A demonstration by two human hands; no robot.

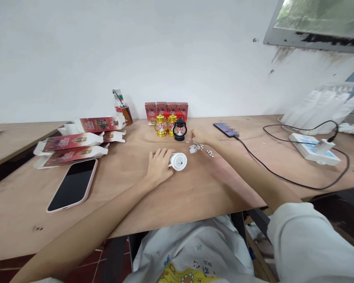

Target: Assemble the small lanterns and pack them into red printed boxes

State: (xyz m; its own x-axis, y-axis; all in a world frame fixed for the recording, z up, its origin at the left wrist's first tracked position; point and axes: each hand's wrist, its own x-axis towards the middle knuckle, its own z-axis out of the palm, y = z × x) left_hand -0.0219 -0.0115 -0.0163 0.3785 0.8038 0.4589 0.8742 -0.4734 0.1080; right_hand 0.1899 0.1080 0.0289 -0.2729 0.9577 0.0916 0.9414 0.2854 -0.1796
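The left hand (160,164) has its fingers curled round a white lantern (179,161), its round end just right of them, but I can't tell if the right hand (198,136), near white bits (194,148), holds anything.

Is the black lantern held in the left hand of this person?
No, the left hand holds a white object with a round end, while the black lantern stands on the table.
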